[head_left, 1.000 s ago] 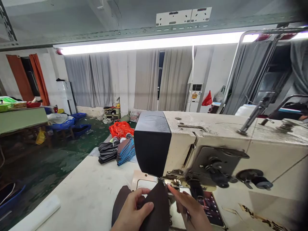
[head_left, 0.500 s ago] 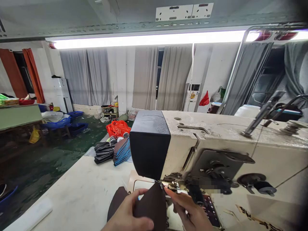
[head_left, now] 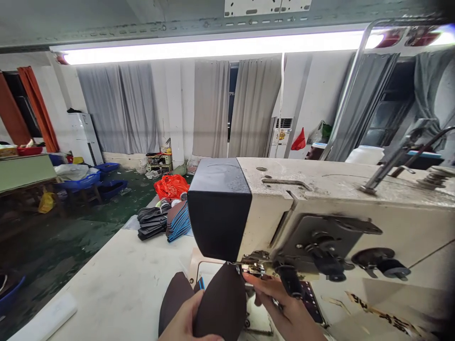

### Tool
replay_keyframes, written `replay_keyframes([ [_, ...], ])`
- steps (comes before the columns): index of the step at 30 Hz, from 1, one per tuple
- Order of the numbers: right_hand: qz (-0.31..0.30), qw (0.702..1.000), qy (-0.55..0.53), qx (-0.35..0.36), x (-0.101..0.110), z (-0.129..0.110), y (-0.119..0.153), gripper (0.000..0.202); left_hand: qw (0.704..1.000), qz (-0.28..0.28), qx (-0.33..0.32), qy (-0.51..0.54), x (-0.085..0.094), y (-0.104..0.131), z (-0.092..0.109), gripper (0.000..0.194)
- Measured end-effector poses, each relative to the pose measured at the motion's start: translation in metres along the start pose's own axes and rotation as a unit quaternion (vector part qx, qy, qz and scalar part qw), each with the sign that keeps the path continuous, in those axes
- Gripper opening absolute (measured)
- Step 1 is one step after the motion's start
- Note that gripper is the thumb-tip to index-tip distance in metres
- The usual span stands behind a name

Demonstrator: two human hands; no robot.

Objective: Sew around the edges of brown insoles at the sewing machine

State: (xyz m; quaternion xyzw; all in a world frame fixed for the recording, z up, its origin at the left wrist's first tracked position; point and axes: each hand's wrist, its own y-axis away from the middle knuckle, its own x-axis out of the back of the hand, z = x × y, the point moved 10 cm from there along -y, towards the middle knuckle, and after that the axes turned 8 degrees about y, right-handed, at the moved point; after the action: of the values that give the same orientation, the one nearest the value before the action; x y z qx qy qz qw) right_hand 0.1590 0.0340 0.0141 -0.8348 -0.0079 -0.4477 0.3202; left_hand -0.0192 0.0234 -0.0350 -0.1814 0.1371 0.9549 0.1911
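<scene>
A dark brown fabric piece (head_left: 222, 303) with a curved edge stands tilted at the needle area of a white sewing machine (head_left: 270, 227). My left hand (head_left: 185, 319) is closed on its lower left part, thumb and fingers around it. Another dark brown panel (head_left: 174, 298) rises just left of that hand, and a bit of blue edging (head_left: 201, 283) shows between the two. My right hand (head_left: 284, 303) lies under the machine head, index fingertip against the fabric's right edge by the presser foot. Its other fingers are curled; a small metallic glint shows among them, its source unclear.
On the white tabletop (head_left: 103, 279) behind the machine head lie a stack of brown and blue pieces (head_left: 179, 220), a dark bundle (head_left: 152, 222) and a red plastic bag (head_left: 172, 186). A white roll-like object (head_left: 53, 319) is at the front left.
The view has tilted down slightly. My left hand has slid lower on the fabric, which has turned a little and shows more of its face. My right hand stays at the presser foot.
</scene>
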Motion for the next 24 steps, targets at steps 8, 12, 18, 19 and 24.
replay_keyframes([
  [8, 0.020, 1.000, 0.001, 0.012, -0.002, 0.004, 0.004, 0.034, 0.999, -0.027, -0.039, -0.012, -0.006, -0.022, 0.004, 0.060],
  [12, 0.029, 0.999, 0.003, 0.022, -0.003, 0.006, 0.004, 0.036, 0.997, 0.005, -0.081, -0.002, -0.007, -0.032, 0.003, 0.061],
  [18, 0.016, 1.000, 0.009, -0.019, -0.010, 0.020, 0.011, 0.035, 0.987, 0.116, -0.113, -0.013, -0.001, -0.034, -0.005, 0.055],
  [19, 0.010, 1.000, 0.006, -0.020, -0.011, 0.021, 0.012, 0.035, 0.986, 0.121, -0.115, -0.006, -0.003, -0.033, -0.007, 0.056],
  [24, -0.004, 1.000, 0.016, -0.007, -0.011, 0.018, 0.010, 0.034, 0.991, 0.073, -0.074, 0.080, -0.019, -0.033, -0.021, 0.067],
])
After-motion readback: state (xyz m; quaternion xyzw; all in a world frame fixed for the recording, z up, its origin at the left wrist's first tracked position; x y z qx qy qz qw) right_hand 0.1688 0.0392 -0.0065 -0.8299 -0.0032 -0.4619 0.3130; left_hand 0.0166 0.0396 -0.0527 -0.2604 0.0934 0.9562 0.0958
